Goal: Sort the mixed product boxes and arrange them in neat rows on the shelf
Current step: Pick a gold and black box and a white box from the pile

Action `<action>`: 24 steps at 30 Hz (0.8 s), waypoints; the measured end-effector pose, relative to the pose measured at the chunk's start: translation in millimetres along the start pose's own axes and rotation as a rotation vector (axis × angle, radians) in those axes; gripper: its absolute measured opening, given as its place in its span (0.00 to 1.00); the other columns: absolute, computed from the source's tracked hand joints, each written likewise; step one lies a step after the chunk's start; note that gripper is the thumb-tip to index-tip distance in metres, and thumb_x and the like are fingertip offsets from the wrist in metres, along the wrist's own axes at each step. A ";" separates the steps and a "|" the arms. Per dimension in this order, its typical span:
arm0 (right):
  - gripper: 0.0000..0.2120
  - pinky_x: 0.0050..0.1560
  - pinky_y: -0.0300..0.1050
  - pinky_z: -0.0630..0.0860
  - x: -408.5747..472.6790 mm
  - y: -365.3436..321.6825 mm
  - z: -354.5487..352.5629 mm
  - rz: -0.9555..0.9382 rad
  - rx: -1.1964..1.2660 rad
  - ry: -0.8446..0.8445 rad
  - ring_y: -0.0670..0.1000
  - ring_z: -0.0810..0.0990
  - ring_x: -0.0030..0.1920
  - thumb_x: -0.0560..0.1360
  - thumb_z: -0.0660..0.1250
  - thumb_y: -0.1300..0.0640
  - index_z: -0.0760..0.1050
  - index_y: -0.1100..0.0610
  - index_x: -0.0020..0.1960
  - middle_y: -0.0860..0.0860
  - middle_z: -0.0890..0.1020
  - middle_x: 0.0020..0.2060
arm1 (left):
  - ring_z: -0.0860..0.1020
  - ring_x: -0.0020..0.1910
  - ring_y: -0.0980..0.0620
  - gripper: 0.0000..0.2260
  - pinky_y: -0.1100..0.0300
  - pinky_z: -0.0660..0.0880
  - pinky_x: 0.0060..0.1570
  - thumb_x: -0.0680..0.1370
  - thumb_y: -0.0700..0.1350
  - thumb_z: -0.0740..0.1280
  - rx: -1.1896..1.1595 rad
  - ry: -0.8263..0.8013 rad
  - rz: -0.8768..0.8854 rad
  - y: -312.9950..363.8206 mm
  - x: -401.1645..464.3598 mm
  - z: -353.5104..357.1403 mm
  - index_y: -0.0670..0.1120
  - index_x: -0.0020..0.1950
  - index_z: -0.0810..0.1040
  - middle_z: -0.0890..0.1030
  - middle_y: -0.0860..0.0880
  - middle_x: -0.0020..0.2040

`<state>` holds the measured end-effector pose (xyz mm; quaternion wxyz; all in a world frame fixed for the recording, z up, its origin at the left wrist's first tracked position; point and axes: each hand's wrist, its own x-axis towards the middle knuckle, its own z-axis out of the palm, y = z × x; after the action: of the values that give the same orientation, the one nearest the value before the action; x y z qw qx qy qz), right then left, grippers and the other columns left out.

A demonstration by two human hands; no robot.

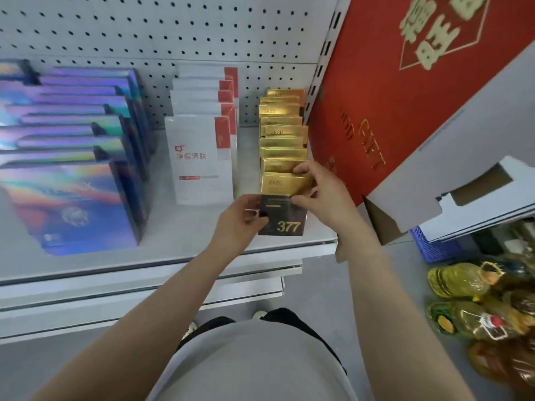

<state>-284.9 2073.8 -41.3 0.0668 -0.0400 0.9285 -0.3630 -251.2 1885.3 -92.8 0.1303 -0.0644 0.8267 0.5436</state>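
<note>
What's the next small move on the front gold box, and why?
Probably push the front gold box back flush against the gold row and square it. Both the left hand and right hand grip it, it sits slightly skewed to the row, and it stands near the shelf edge.

Head camera looks steeply down, close over the shelf (185, 241), edges seemingly warped.

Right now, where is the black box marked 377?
In the head view the black 377 box stands at the front of the gold box row, near the shelf's front edge, held between the left hand and right hand.
</note>
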 end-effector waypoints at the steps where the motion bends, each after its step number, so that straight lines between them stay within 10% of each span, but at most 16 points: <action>1: 0.25 0.51 0.38 0.73 1.9 1.4 3.4 -0.013 -0.055 -0.007 0.47 0.74 0.55 0.71 0.76 0.59 0.70 0.47 0.63 0.46 0.74 0.58 | 0.80 0.48 0.55 0.15 0.65 0.74 0.50 0.75 0.41 0.71 0.016 0.018 0.011 -0.8 1.6 3.4 0.55 0.57 0.72 0.81 0.54 0.53; 24: 0.27 0.62 0.56 0.73 14.1 9.7 14.9 -0.283 -0.365 0.271 0.58 0.69 0.64 0.70 0.76 0.50 0.72 0.55 0.66 0.55 0.70 0.65 | 0.80 0.45 0.57 0.17 0.65 0.76 0.51 0.75 0.44 0.71 0.064 0.213 0.075 -4.9 8.3 10.1 0.49 0.63 0.75 0.82 0.54 0.50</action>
<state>-296.8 2069.3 -60.1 -0.1178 -0.1317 0.9643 -0.1975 -256.4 1893.0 -103.3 0.0234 -0.0867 0.8546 0.5115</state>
